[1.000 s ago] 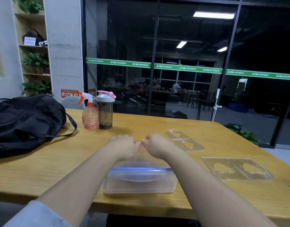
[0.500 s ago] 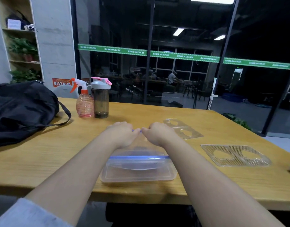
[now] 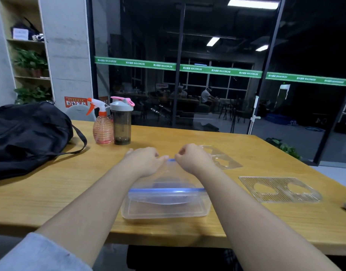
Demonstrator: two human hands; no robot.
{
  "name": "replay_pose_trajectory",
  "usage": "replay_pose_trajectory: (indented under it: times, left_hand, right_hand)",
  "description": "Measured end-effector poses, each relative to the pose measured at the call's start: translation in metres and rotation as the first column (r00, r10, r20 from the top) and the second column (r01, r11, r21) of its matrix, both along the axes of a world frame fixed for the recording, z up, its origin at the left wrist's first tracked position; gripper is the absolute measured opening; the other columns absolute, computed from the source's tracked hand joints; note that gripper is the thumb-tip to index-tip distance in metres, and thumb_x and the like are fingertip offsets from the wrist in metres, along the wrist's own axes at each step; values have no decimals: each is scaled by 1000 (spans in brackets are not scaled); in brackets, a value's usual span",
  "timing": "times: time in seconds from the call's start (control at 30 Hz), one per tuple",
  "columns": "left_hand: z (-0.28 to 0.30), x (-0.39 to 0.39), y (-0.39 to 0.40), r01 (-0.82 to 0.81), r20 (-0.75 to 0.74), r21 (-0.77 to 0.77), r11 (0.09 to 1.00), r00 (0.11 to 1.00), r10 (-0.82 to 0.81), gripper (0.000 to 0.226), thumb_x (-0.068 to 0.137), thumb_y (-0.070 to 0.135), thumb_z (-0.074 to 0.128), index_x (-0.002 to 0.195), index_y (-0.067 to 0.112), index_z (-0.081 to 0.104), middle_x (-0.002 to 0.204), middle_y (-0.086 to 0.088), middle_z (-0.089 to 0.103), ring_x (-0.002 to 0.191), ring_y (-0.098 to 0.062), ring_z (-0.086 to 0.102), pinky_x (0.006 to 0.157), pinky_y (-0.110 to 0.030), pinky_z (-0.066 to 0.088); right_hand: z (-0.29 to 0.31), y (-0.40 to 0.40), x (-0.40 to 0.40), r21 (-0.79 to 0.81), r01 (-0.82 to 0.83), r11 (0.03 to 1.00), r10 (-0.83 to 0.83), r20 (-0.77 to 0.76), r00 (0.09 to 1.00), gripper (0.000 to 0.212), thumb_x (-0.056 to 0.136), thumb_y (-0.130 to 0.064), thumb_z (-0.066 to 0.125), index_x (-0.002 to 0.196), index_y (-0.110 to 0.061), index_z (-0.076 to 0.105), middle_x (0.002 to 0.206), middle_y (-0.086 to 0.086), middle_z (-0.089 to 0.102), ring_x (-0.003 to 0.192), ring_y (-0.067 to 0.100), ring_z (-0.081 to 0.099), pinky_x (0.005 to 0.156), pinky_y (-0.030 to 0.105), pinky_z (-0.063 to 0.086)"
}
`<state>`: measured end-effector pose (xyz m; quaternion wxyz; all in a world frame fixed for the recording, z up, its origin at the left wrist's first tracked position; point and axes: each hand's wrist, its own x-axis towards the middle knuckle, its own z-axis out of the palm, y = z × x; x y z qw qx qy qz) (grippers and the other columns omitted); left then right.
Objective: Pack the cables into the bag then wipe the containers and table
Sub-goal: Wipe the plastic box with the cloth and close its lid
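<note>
**Both hands at the far lip of a clear zip bag**

The person leans over the wooden bench, both forearms stretched out across its near edge. The left hand and the right hand sit close together, knuckles up, fingers curled; each grip is clamped on the far blue-edged lip of a clear zip bag, thumb and fingers pinching it, with a short run of the blue strip showing between them. The bag lies over a shallow clear container that sits near the middle of the bench's near edge; the bag's other blue strip crosses the container's far rim. I cannot tell what is inside the bag.

A black bag slumps at the left end of the bench, its strap looping out toward the middle. Just right of it, near the far edge, a spray bottle with an orange trigger stands touching or just beside a dark shaker bottle with a pink-trimmed lid. Two clear ridged lids lie toward the right end: one just beyond the right hand, another nearer the right edge.
</note>
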<state>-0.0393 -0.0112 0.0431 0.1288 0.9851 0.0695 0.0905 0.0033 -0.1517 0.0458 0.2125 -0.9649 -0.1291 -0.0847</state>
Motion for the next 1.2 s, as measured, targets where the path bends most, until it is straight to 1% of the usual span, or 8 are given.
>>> replay_pose_trajectory:
  times: [0.07,0.17,0.37,0.6,0.9,1.03,1.13,1.2]
  left_hand:
    - [1,-5,11,-9,24,-49,999,1000,10,57,90,60,35,134,26,44,138,3,49,129,-18,42,114,-44,17]
    - [-4,-22,25,18,23,-345,939,1000,-11,61,87,58,45,139,27,39,146,1,39,131,-18,39,109,-32,29]
    - [-19,-33,24,10,44,-327,945,999,4,65,87,54,49,144,28,30,154,-1,20,142,-21,15,114,-37,13]
    - [-28,-35,31,169,177,-708,685,982,-60,44,88,26,61,131,29,48,137,6,43,122,-10,41,92,-23,32]
    - [-30,-40,34,229,218,-793,565,972,-89,37,90,13,58,118,38,55,132,4,50,116,-10,49,88,-22,39]
    - [-25,-50,31,237,231,-847,476,970,-72,44,91,1,54,116,38,58,115,7,60,87,1,63,72,-18,52]
    - [-26,-59,24,246,291,-857,453,956,32,53,87,-9,47,106,38,63,125,5,58,107,-10,59,89,-37,48]
    - [-30,-66,18,278,373,-801,530,924,79,50,83,-7,45,96,34,70,132,11,50,122,2,42,93,-28,38]
  right_hand:
    - [6,-12,-5,18,-27,999,27,7,1000,41,90,-38,52,128,-21,53,128,3,57,115,24,52,97,41,44]
    - [9,-38,-19,144,-102,984,130,-198,972,65,87,-43,62,142,-26,34,146,1,39,126,22,45,97,35,43]
    - [-13,-47,-41,472,-107,875,230,-211,950,83,80,-44,70,148,-29,25,152,-4,28,128,16,41,87,25,38]
    - [-23,-54,-41,677,-99,729,276,-159,948,64,87,-28,68,142,-30,37,147,-9,36,115,4,36,84,23,35]
    - [-29,-56,-38,814,-81,575,370,-170,913,51,91,-4,58,130,-35,51,138,-11,42,100,-2,50,67,16,46]
    - [-33,-59,-38,893,-54,447,422,-157,893,52,89,6,53,118,-36,59,132,-10,49,107,3,54,91,34,50]
    - [-36,-53,-41,908,-26,419,372,-145,917,47,88,6,52,114,-32,60,126,-7,56,112,13,58,93,34,49]
    - [-38,-48,-43,901,-30,434,312,-119,943,42,88,3,52,113,-29,61,129,-7,56,114,5,55,90,24,46]
